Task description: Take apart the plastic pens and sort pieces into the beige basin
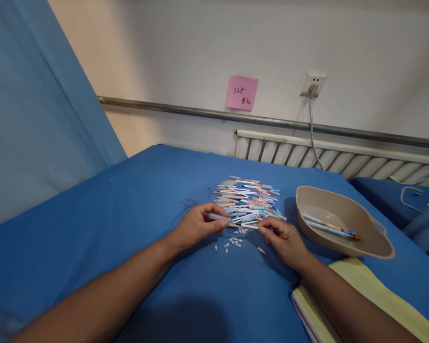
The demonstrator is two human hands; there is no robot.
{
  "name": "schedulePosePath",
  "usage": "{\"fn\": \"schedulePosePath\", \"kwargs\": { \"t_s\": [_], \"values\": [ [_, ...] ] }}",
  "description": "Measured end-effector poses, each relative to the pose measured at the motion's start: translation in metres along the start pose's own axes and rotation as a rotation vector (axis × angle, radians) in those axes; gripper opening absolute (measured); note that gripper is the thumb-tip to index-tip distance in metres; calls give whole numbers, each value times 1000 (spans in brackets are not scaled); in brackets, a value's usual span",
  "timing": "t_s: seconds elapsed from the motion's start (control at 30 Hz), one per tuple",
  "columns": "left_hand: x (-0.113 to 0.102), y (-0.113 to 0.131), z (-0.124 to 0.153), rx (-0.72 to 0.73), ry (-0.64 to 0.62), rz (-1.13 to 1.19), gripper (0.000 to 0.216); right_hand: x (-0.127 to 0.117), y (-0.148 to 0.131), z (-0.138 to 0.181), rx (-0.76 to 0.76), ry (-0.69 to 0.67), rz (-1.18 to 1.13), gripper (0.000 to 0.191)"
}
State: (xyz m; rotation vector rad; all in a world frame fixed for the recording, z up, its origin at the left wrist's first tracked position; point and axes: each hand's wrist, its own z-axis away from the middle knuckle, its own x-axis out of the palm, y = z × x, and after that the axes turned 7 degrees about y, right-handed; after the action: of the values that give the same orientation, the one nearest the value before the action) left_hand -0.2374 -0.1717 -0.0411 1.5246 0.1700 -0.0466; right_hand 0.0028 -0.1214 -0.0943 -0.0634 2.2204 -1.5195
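Observation:
My left hand [203, 221] is closed around a greyish pen barrel [218, 217], held nearly level with its end pointing right. My right hand [280, 237] pinches a thin white pen refill [249, 226]. The refill's left end lies close to the barrel's right end; whether they touch I cannot tell. Just beyond both hands lies a loose pile of pen parts [248, 200], with pale, orange and blue barrels and several white refills. Small white cone-shaped pieces [234, 242] are scattered on the blue sheet [157, 295] between my wrists.
At the right stands a beige basin [346, 202] with a few colourful pens [331, 228] inside. A folded yellow cloth [364, 281] lies under my right forearm. Behind the bed are a metal rail [186, 111], a radiator [271, 147] and a plugged-in cable [311, 124]. A blue curtain [39, 95] hangs left.

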Motion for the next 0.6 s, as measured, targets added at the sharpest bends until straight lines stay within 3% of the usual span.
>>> {"fn": "schedulePosePath", "kwargs": {
  "t_s": [0.6],
  "values": [
    [-4,-7,-7,-47,-35,83,26,4,4,0,61,-3,-74,18]
  ]
}}
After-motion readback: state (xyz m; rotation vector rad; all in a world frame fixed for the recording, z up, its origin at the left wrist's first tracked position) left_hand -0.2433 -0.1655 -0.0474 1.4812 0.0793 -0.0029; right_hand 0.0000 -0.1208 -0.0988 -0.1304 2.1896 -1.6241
